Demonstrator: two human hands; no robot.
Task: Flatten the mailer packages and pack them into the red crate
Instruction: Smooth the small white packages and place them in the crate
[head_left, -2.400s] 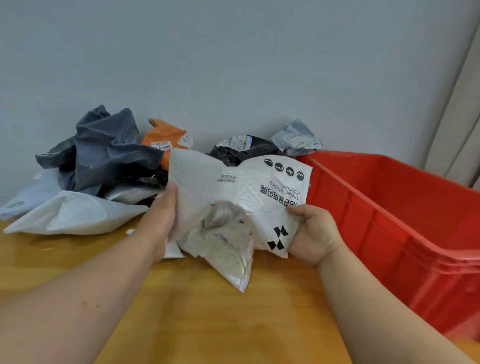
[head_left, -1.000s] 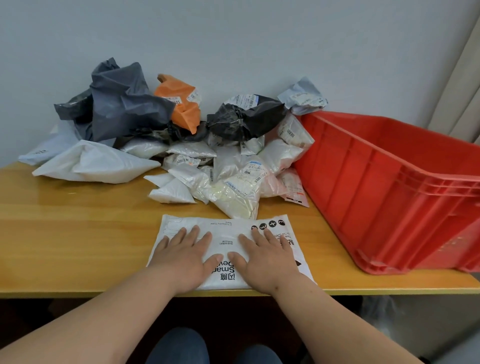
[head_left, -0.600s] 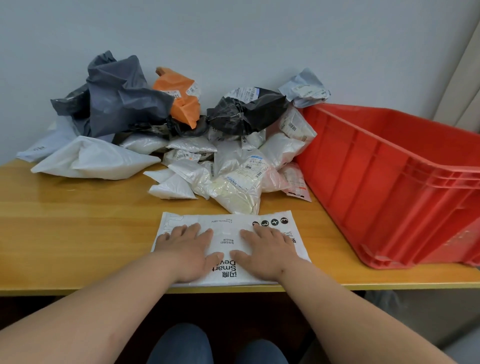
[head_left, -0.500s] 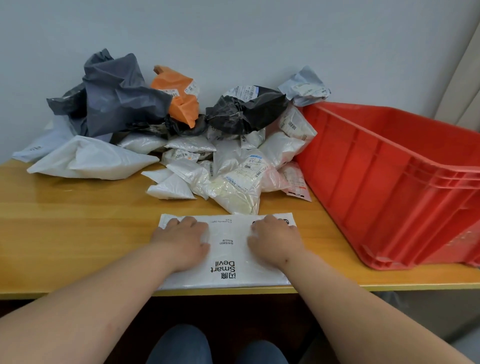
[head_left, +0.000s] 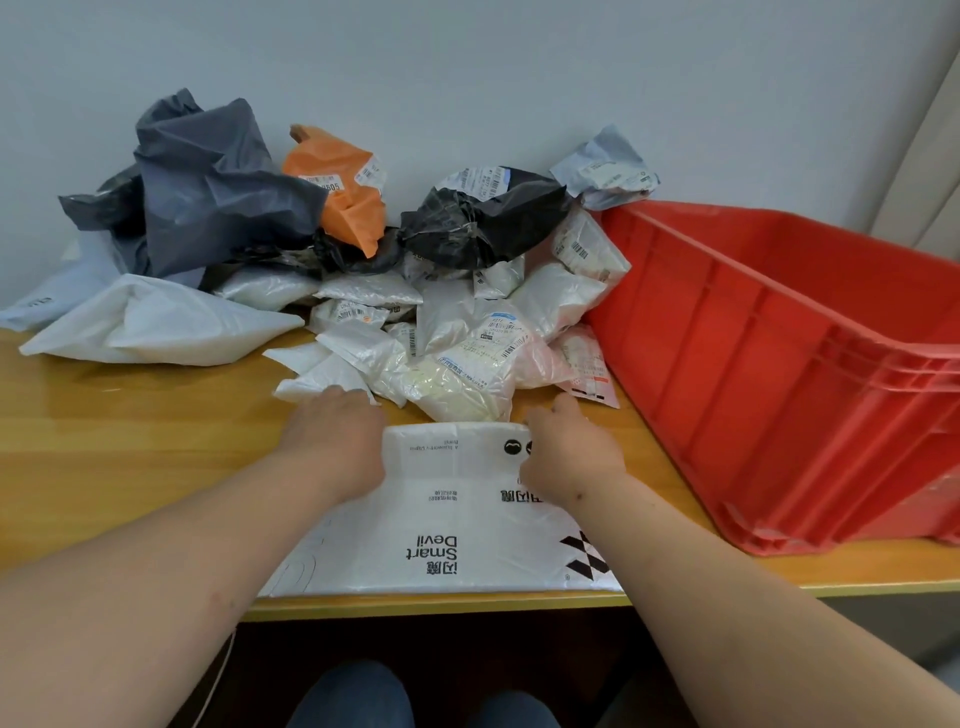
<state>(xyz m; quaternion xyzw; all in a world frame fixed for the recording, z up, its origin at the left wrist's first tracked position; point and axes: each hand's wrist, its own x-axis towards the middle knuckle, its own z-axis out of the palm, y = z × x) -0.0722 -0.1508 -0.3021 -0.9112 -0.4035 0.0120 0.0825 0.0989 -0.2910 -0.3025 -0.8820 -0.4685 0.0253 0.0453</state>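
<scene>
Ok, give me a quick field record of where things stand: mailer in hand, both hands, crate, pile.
mailer being worked: white printed mailer, flat on the table at its near edge
left hand: on the mailer's far left corner; grip hidden
right hand: on the far right corner; grip hidden
red crate: right of the mailer; no mailers visible inside, floor not in view
pile: crumpled mailers, white, grey, black, orange, against the wall

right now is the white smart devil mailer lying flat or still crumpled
Flat. The white mailer lies spread on the table at the near edge, left hand and right hand on its far corners.
</scene>
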